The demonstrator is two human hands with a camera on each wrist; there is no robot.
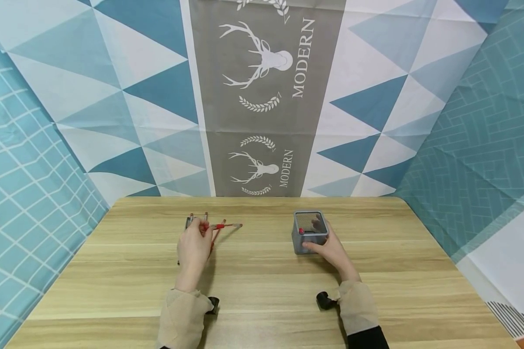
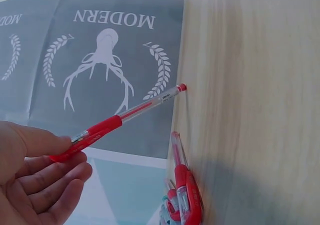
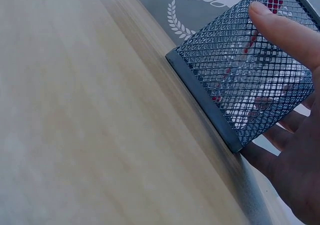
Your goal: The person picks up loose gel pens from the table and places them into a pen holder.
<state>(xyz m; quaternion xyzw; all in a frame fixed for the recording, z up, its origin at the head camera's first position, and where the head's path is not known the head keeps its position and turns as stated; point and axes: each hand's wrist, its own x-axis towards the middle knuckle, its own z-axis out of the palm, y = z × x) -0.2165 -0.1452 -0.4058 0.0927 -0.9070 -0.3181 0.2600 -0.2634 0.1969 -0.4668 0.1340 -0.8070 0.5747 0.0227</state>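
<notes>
Between thumb and fingertips, my left hand point(image 1: 194, 247) pinches a red gel pen point(image 2: 120, 120) by its red capped end. The pen's clear barrel slants up and away, with its red-tipped end pointing right in the head view. Below it, several more pens point(image 2: 190, 197) with red caps lie on the table, partly hidden by the left hand in the head view. My right hand point(image 1: 333, 249) grips a dark metal mesh pen holder point(image 3: 215, 70) from its right side, thumb across the front. One red pen point(image 1: 301, 231) stands inside the holder, showing through the mesh.
Both hands work over a light wood table point(image 1: 262, 291). A patterned cloth backdrop point(image 1: 262, 111) with deer heads hangs at the table's far edge. Blue-green patterned cloths flank the left and right sides. Small black wrist cameras point(image 1: 326, 300) sit at the cuffs.
</notes>
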